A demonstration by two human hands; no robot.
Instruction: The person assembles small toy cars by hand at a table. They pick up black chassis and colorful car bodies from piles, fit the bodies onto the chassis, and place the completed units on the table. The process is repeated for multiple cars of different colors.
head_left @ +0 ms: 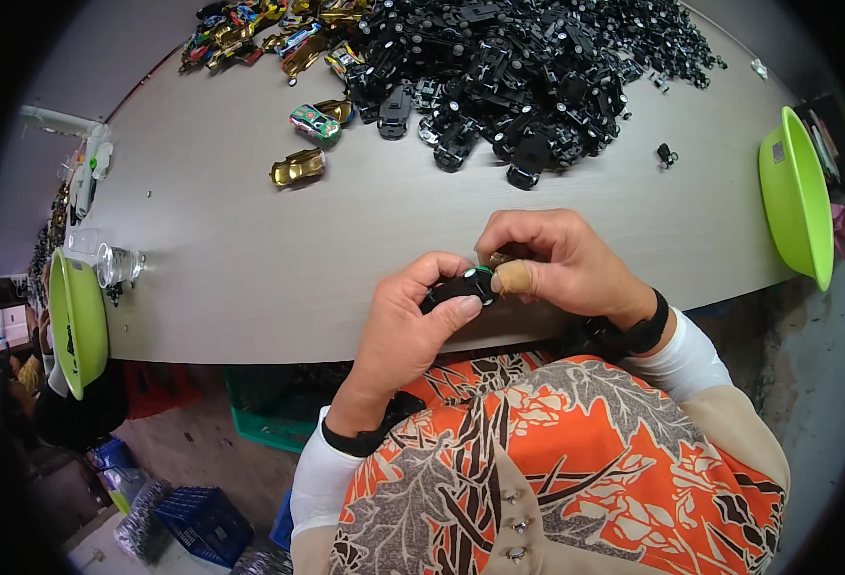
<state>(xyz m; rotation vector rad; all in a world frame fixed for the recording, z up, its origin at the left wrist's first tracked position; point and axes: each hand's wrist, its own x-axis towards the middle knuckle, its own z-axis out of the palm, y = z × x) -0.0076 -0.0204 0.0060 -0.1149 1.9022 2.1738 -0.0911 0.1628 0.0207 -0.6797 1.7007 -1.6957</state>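
Just above the table's near edge, my left hand point(405, 321) grips a toy car point(458, 288) between thumb and fingers. The car's black underside and pale wheels face up, and a bit of green shows along its rim. My right hand point(568, 261) is closed in a pinch at the car's right end, its thumb wrapped in tan tape. Something small and brownish shows under the right fingers, but I cannot make out what it is. Beyond my hands lie a gold car body point(298, 169) and a green-and-red car body point(315, 124).
A large heap of black toy car chassis point(499, 72) covers the far middle of the table point(221, 278). Colourful car bodies point(236, 34) are piled far left. Lime-green basins stand at the right point(794, 196) and left point(79, 321), with a clear cup point(116, 265) beside the left one.
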